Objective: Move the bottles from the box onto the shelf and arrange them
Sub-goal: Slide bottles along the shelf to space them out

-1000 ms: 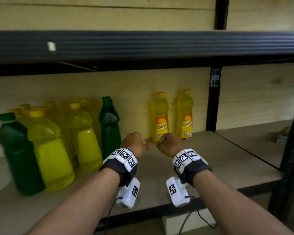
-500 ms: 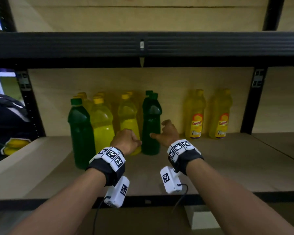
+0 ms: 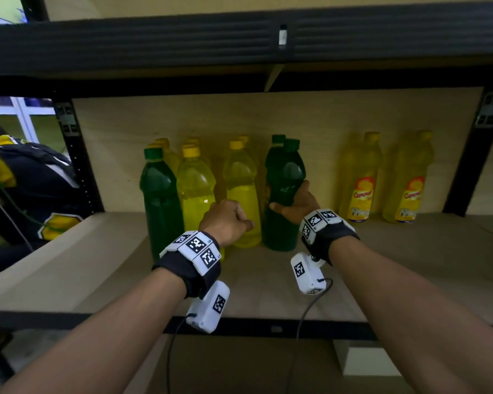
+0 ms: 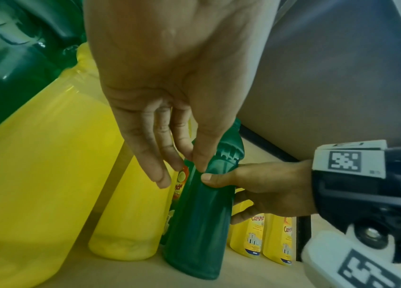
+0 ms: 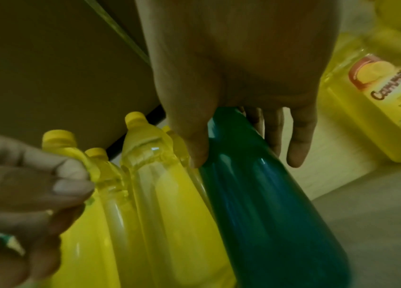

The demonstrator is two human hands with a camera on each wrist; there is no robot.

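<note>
1. Two hands are over the shelf (image 3: 69, 268) now. The right hand (image 3: 296, 204) has closed round the green bottle (image 3: 283, 194) at the right end of the cluster; half a second ago it was only reaching toward it with fingers loose.
2. Its thumb lies across the front of that bottle and its fingers wrap the far side, as the left wrist view shows. The bottle stands upright on the shelf board.
3. Left hand (image 3: 225, 220) hangs at about 9 o'clock from the green bottle, in front of a yellow bottle (image 3: 241, 194). Its fingers are curled loosely and hold nothing, thumb tip just beside the green bottle.
4. Ahead, the cluster stands at 12 o'clock: another green bottle (image 3: 157, 200) at its left end, yellow ones between and behind. Two labelled yellow bottles (image 3: 359, 180) stand well apart at 2 o'clock.
5. The view has swung left over the last second, bringing the cluster to the centre.
6. My judgement: the arranging step is under way, and the gripped bottle is likely about to be shifted or straightened. The box is not in view.
</note>
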